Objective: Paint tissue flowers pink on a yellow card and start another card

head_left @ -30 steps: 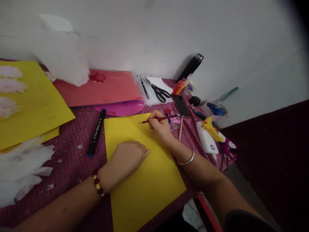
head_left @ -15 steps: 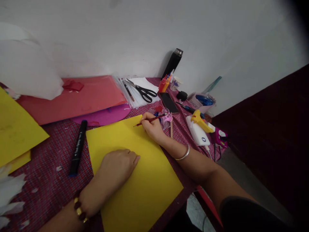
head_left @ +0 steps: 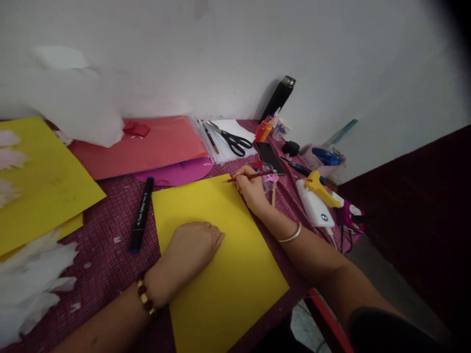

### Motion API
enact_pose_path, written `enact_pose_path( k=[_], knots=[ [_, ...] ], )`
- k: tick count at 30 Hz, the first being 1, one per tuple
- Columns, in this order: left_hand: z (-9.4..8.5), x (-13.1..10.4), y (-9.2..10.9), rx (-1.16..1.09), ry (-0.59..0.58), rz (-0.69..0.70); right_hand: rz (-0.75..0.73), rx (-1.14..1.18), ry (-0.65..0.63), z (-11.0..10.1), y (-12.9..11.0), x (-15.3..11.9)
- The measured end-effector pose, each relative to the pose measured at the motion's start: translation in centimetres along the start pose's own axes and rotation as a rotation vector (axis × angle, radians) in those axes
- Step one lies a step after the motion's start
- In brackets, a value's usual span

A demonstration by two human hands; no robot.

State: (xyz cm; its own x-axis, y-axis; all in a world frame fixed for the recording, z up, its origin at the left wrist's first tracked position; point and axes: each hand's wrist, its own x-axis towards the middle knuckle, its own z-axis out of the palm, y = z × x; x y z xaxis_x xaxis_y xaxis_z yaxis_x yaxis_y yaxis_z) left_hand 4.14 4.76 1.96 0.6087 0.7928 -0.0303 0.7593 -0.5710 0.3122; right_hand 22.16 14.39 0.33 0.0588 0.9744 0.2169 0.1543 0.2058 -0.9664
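A sheet of yellow paper [head_left: 217, 294] lies on the checked tablecloth in front of me. My left hand [head_left: 195, 245] rests on its middle, palm down, with the fingers curled under and mostly hidden. In my right hand [head_left: 250, 189], at the paper's far right corner, the fingers pinch a dark red pencil [head_left: 262, 174]. Its tip points left, close to the far edge of the sheet; whether it touches the paper I cannot tell. Left of the sheet lies a black marker [head_left: 142, 215].
At the back are a red folder [head_left: 169, 142], scissors [head_left: 233, 139], a phone [head_left: 270, 157] and a black flask [head_left: 278, 98]. A yellow glue gun [head_left: 320, 189] lies on a white power bank [head_left: 312, 206] at right. Yellow sheets [head_left: 55, 181] and white paper petals [head_left: 40, 279] lie at left.
The camera view has swung left, so everything sits further right. My right hand and the pencil tip have moved closer to the paper's far right corner. My left hand stays on the sheet.
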Motion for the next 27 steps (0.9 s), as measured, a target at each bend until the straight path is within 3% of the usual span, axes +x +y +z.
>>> enact_pose_path(
  k=[2, 8, 17, 27],
  knots=[
    [0.2, 0.0, -0.1, -0.032, 0.008, 0.010, 0.025, 0.047, 0.007, 0.0, -0.2, -0.1],
    [0.0, -0.1, 0.0, -0.005, -0.012, 0.026, 0.061, 0.094, -0.219, 1.4, -1.4, -2.6],
    [0.0, -0.3, 0.2, 0.003, 0.055, 0.033, 0.107, 0.042, -0.276, 1.1, -0.8, -1.8],
    [-0.4, -0.1, 0.4, 0.043, -0.003, -0.005, 0.117, 0.070, -0.135, 1.1, -0.6, -1.1]
  ],
)
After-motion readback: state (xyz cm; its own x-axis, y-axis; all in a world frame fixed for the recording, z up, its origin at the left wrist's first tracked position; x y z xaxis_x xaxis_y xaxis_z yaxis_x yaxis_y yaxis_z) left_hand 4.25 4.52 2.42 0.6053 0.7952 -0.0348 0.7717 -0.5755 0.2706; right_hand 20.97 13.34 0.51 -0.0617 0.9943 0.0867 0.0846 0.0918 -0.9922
